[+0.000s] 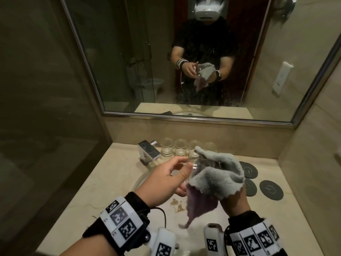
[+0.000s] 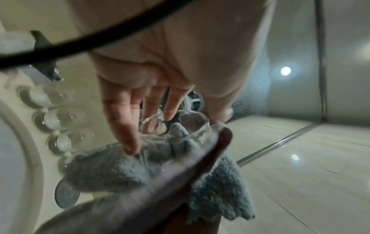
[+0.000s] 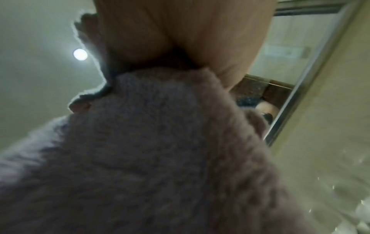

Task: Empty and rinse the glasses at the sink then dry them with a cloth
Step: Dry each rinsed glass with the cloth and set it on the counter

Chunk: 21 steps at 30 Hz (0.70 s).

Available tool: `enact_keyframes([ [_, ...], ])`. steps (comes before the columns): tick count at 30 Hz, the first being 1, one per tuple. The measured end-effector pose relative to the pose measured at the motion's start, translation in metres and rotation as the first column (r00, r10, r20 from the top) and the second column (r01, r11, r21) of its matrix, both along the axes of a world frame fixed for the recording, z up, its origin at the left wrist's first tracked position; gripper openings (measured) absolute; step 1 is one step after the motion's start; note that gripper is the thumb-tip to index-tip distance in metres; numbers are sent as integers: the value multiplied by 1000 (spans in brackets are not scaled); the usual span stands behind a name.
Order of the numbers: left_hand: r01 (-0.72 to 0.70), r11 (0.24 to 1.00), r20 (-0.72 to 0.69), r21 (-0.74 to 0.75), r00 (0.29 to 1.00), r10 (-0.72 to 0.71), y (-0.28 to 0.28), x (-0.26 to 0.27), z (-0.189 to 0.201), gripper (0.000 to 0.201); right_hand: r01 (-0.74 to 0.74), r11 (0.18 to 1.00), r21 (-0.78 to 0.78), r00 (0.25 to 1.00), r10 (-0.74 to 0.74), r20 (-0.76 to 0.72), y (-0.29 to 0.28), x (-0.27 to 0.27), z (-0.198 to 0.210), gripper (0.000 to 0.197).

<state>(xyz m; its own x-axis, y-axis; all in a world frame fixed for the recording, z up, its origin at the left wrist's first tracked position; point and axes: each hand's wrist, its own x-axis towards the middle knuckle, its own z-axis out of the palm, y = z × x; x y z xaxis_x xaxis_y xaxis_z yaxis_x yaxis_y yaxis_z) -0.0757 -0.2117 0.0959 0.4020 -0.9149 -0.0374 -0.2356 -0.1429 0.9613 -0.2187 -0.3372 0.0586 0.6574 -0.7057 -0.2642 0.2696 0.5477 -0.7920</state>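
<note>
Mid-frame over the sink, my left hand (image 1: 164, 179) pinches the thin, slippery, fragile glass (image 2: 176, 126) by its rim; my right hand (image 1: 234, 199) cups its base through the soft cloth (image 1: 217, 174).

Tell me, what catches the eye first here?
A grey cloth bunched round a clear glass, held over the sink by the left hand and right hand. Behind them, a row of glasses stands by the tap, and the mirror shows the person.
</note>
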Motion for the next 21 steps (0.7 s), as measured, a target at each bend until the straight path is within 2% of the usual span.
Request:
enact_keyframes([
  [1,-1,1000,23,6,1000,1,0,-1,1,77,-67,996,-59,997,65,-42,2,4,4,62],
  [2,25,1000,107,-7,994,-24,1,-4,2,69,-79,993,-89,992,69,-104,7,10,14,67],
  [3,63,998,243,-28,969,-55,1,-6,2,62,-77,975,-206,986,44,-160,8,12,13,59],
  [4,99,994,380,-41,922,-76,1,-6,2,61,52,927,-370,995,-78,-56,5,12,8,48],
  [5,120,991,461,-51,883,-83,1,-5,0,63,35,950,-312,994,-66,-88,-1,12,1,38],
  [6,125,991,445,-45,891,-92,0,-3,-3,65,-2,927,-374,985,-62,-160,-1,11,0,28],
  [7,101,994,336,-35,938,-84,-1,-3,-2,63,-1,920,-391,985,-66,-160,-4,10,-7,21],
  [8,56,998,153,-21,987,-52,-1,-4,1,60,27,893,-449,970,-131,-203,-6,10,-14,22],
  [9,10,1000,-45,-2,999,-10,-3,-5,2,60,127,827,-548,948,-264,-179,-9,11,-17,23],
  [10,-31,999,-212,32,977,37,-4,-6,2,63,220,788,-575,937,-335,-99,-8,10,-15,28],
  [11,-55,996,-304,69,950,73,-6,-6,1,65,143,693,-707,960,-272,-72,-6,6,-8,41],
  [12,-57,995,-315,78,946,79,-6,-6,0,64,103,552,-827,954,-290,-75,1,3,-4,47],
  [13,-49,997,-274,61,960,64,-6,-7,-3,61,100,553,-827,974,-223,-32,4,-1,3,46],
  [14,-25,999,-171,33,985,31,-4,-9,-4,57,131,715,-687,990,-131,52,-2,0,4,39],
  [15,3,1000,-6,2,1000,-3,-2,-9,-5,53,166,823,-544,985,-170,44,-4,3,1,32],
  [16,34,999,168,-17,985,-31,0,-8,-5,54,201,882,-425,962,-260,-84,-5,8,-6,29],
  [17,56,998,287,-29,957,-45,1,-8,-6,57,103,928,-357,965,-180,-189,-7,9,-12,33],
  [18,58,997,312,-50,949,-39,1,-7,-8,59,71,949,-307,965,-143,-220,-7,9,-16,37],
  [19,39,996,241,-80,970,-19,1,-7,-9,58,68,946,-318,959,-150,-242,-7,7,-18,40],
  [20,3,996,76,-90,997,4,1,-8,-6,58,95,959,-265,954,-164,-251,-8,6,-16,41],
  [21,-34,998,-135,-54,991,26,-1,-9,-4,62,116,968,-224,962,-165,-216,-1,4,-8,40],
])
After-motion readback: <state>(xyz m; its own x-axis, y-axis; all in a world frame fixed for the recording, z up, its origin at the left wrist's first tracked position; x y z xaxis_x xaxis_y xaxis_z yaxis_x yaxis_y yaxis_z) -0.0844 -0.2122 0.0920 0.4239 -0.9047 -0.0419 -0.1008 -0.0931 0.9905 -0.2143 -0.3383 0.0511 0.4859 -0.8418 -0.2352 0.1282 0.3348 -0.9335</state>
